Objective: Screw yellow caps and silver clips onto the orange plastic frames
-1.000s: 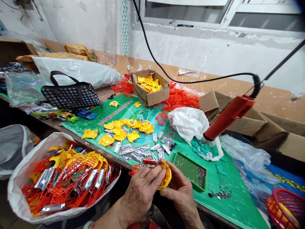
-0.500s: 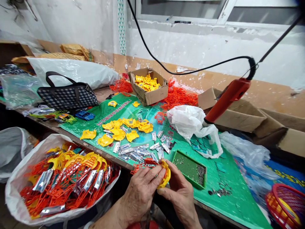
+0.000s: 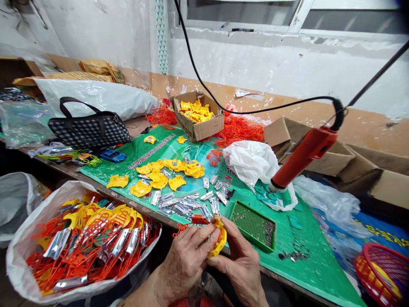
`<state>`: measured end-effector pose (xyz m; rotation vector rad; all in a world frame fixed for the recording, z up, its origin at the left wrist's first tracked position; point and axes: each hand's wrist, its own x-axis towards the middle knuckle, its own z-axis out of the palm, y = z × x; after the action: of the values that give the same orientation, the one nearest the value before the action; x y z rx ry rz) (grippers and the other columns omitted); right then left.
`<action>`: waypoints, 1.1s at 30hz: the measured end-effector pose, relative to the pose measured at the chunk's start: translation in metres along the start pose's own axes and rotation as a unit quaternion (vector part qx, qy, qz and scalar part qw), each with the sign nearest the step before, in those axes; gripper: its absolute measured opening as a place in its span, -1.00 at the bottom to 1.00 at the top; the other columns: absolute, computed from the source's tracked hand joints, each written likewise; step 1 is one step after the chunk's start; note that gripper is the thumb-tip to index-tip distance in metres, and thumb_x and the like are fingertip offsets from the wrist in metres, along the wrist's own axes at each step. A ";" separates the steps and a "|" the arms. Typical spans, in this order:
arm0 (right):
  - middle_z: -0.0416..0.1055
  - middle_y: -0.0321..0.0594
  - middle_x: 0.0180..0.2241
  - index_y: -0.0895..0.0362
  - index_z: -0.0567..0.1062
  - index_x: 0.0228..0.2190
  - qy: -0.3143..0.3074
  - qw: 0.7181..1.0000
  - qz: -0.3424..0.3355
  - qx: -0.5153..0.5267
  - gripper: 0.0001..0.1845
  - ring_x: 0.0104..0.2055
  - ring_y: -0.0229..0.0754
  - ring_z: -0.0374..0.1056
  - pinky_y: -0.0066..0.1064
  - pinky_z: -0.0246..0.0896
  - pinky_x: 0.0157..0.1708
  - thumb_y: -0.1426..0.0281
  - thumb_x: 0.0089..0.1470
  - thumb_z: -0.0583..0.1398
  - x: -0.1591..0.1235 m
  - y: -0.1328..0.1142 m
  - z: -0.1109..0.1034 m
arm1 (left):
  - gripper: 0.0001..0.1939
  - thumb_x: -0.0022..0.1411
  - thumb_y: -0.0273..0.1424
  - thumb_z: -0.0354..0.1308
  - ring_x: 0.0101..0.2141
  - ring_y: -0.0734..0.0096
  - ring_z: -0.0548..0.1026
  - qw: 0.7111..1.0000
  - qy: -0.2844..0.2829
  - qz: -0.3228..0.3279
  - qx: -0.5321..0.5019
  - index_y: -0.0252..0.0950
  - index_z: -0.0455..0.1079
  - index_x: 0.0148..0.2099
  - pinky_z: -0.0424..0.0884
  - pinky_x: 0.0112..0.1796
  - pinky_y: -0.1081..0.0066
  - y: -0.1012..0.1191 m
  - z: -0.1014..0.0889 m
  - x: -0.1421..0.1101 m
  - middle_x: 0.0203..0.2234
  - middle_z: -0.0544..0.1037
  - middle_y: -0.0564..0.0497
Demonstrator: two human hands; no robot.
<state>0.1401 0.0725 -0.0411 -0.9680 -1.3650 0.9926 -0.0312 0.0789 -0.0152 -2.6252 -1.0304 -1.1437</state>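
Note:
Just past the table's near edge, my left hand (image 3: 188, 258) and my right hand (image 3: 239, 260) pinch a curved yellow plastic shell (image 3: 220, 239) between them. An orange lattice frame (image 3: 198, 219) shows beyond the left fingers; whether it is joined to the shell is hidden. Shiny silver pieces (image 3: 182, 204) lie on the green sheet (image 3: 306, 226) just past my hands, with several loose yellow shells (image 3: 158, 179) behind them. Close to my right hand sits a green tray (image 3: 252, 226) holding small screws.
A red electric screwdriver (image 3: 303, 157) hangs from a cable at right. At lower left stands a white sack (image 3: 19, 260) of assembled parts. Further back are a carton (image 3: 209, 129) of yellow shells, orange frames (image 3: 244, 130), a white plastic bag (image 3: 252, 160) and a checked handbag (image 3: 91, 130).
The hanging screwdriver and its cable have dropped slightly and swung a little left. My hands keep hold of the yellow shell, which has turned slightly.

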 end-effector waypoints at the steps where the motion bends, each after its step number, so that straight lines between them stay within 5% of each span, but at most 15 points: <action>1: 0.43 -0.09 0.10 -0.08 0.48 0.05 0.001 1.000 -0.001 -0.011 -0.28 0.15 0.09 0.35 -0.09 0.26 0.15 0.30 -0.22 0.46 0.001 -0.002 0.001 | -0.44 0.40 -0.45 -0.12 -0.15 0.24 0.53 1.000 0.002 0.000 -0.011 -0.27 -0.05 0.40 0.49 -0.15 0.28 0.000 0.000 0.000 -0.05 0.55 -0.16; 5: 0.44 -0.08 0.09 0.00 0.50 0.04 0.008 0.997 0.006 -0.073 -0.32 0.13 0.07 0.36 -0.13 0.27 0.14 0.31 -0.18 0.44 0.007 -0.012 0.001 | -0.46 0.37 -0.47 -0.04 -0.02 0.27 0.48 0.991 0.006 -0.034 -0.130 -0.24 0.05 0.36 0.47 -0.07 0.39 0.001 0.000 0.002 -0.01 0.50 -0.18; 9: 0.48 -0.15 0.04 -0.04 0.47 0.06 -0.087 0.993 0.012 -0.079 -0.43 0.02 -0.04 0.43 -0.24 0.34 0.06 0.31 -0.03 0.36 0.020 -0.022 -0.008 | -0.52 0.31 -0.56 0.04 -0.05 0.38 0.48 0.941 -0.018 -0.146 -0.305 -0.12 0.29 0.23 0.40 -0.04 0.49 0.003 -0.006 0.004 -0.05 0.49 -0.06; 13: 0.53 -0.22 -0.09 -0.07 0.53 -0.01 -0.109 0.992 0.058 -0.037 -0.55 -0.12 -0.14 0.44 -0.35 0.36 -0.06 0.30 0.02 0.32 0.028 -0.025 -0.011 | -0.66 0.28 -0.44 0.15 -0.05 0.34 0.45 0.817 -0.058 -0.314 -0.480 -0.10 0.47 0.08 0.32 0.03 0.43 0.003 -0.011 0.003 -0.09 0.52 0.01; 18: 0.50 -0.23 -0.12 -0.03 0.57 -0.05 -0.095 0.979 0.180 0.026 -0.56 -0.16 -0.15 0.39 -0.40 0.33 -0.16 0.23 -0.02 0.34 0.029 -0.027 -0.005 | -0.69 0.09 -0.42 0.29 -0.44 0.54 0.41 0.561 -0.070 -0.474 -0.675 -0.28 0.55 -0.07 0.35 -0.41 0.58 0.001 -0.006 -0.003 -0.37 0.52 0.05; 20: 0.51 -0.24 -0.17 0.00 0.57 -0.06 -0.101 0.972 0.210 0.037 -0.55 -0.20 -0.17 0.38 -0.41 0.32 -0.19 0.22 -0.04 0.34 0.028 -0.026 -0.005 | -0.70 0.03 -0.43 0.32 -0.53 0.59 0.36 0.487 -0.050 -0.511 -0.707 -0.36 0.56 -0.13 0.31 -0.48 0.59 0.000 0.000 -0.006 -0.46 0.51 0.06; 26: 0.53 -0.23 -0.23 0.05 0.59 -0.08 -0.086 0.964 0.245 0.065 -0.54 -0.21 -0.15 0.40 -0.39 0.33 -0.20 0.22 -0.08 0.35 0.026 -0.022 -0.005 | -0.86 0.11 -0.45 0.27 -0.51 0.49 0.46 0.379 0.058 -0.565 -0.731 -0.41 0.54 -0.25 0.41 -0.44 0.50 -0.001 0.015 -0.006 -0.47 0.57 -0.01; 29: 0.55 -0.21 -0.23 0.06 0.61 -0.12 -0.086 0.963 0.244 0.074 -0.57 -0.22 -0.13 0.43 -0.37 0.35 -0.20 0.23 -0.08 0.35 0.026 -0.021 -0.004 | -0.84 0.18 -0.41 0.24 -0.47 0.42 0.52 0.321 0.052 -0.577 -0.749 -0.42 0.53 -0.22 0.46 -0.37 0.46 -0.001 0.017 -0.003 -0.44 0.61 -0.05; 33: 0.58 -0.18 -0.23 0.09 0.62 -0.17 -0.084 0.962 0.247 0.085 -0.58 -0.20 -0.06 0.48 -0.29 0.39 -0.17 0.21 -0.12 0.36 0.026 -0.019 -0.004 | -0.83 0.22 -0.40 0.21 -0.45 0.40 0.55 0.312 0.042 -0.579 -0.752 -0.42 0.52 -0.23 0.47 -0.34 0.46 -0.002 0.017 0.001 -0.45 0.62 -0.05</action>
<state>0.1436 0.0913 -0.0156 -1.1386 -1.1694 1.5731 -0.0217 0.0864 -0.0266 0.2002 0.6766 0.9241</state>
